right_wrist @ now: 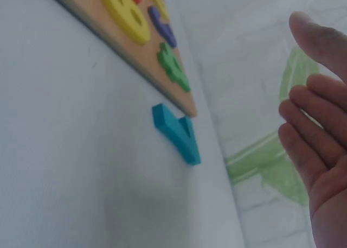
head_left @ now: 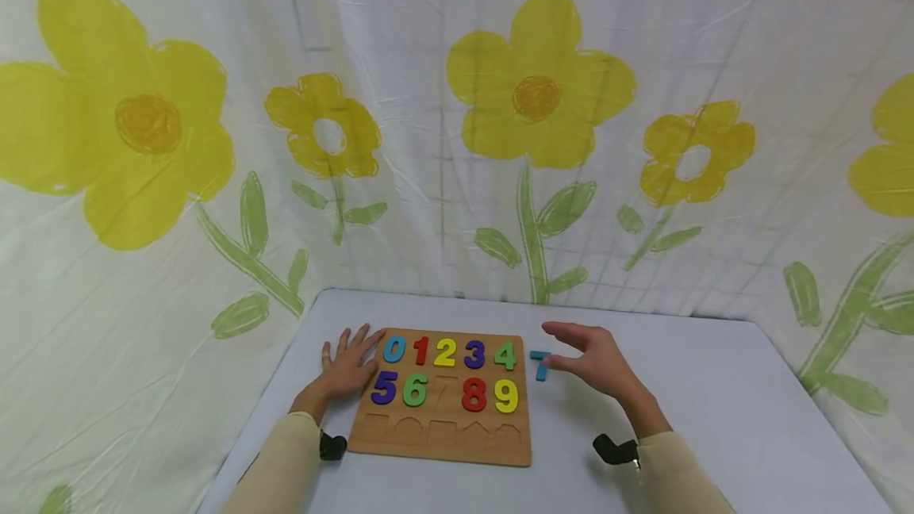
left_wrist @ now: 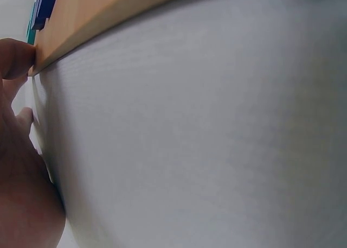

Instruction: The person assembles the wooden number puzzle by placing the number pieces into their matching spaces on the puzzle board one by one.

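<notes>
A wooden number board (head_left: pixel 400 449) lies flat on the table, its top row showing 0 to 4. Below these sit 5, 6, 8 and 9, with a bare 7-shaped recess (head_left: pixel 444 395) between 6 and 8. My left hand (head_left: pixel 347 369) rests with spread fingers along the board's left edge, the thumb touching its side in the left wrist view. Just past the right edge lies a blue number 7 piece (head_left: pixel 540 373), flat on the table. Over it hovers my right hand (head_left: pixel 600 361), holding nothing, thumb and fingers apart; the right wrist view shows the whole piece (right_wrist: pixel 176 134) below the hand.
A row of shallow shape recesses (head_left: pixel 441 431) runs along the board's near side. The white table (head_left: pixel 714 403) extends to the right. Behind it hangs a white curtain (head_left: pixel 414 260) printed with yellow flowers. Each wrist wears a small black device (head_left: pixel 616 450).
</notes>
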Motion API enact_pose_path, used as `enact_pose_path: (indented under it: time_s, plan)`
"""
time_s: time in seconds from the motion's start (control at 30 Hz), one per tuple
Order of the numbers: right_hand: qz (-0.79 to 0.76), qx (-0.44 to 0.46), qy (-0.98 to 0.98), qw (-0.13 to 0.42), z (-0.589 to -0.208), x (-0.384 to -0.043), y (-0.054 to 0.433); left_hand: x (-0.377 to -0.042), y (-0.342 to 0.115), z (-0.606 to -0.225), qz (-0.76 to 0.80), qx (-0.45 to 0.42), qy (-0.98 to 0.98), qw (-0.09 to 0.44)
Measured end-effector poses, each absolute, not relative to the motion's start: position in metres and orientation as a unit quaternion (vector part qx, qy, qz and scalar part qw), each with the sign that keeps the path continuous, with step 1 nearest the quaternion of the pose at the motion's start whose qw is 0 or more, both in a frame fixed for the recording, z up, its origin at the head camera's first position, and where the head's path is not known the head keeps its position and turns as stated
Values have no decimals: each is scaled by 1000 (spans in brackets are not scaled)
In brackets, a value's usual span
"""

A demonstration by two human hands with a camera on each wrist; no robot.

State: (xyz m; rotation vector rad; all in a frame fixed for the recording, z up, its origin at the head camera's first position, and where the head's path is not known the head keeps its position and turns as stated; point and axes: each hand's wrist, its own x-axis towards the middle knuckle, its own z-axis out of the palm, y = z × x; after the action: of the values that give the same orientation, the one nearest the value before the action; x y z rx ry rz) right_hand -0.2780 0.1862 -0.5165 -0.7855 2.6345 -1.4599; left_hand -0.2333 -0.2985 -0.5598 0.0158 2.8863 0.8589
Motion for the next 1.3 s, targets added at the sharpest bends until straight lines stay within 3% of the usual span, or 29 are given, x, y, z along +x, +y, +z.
enact_pose_path:
  time_s: [0.43,1.3]
  plan:
    - [-483,-223,845,55,-544,-284,194,-232,-298,-559,287,5,956,61]
    - [-357,-248,900,21,-571,-295,183,-238,-304,-578,303,17,952,35]
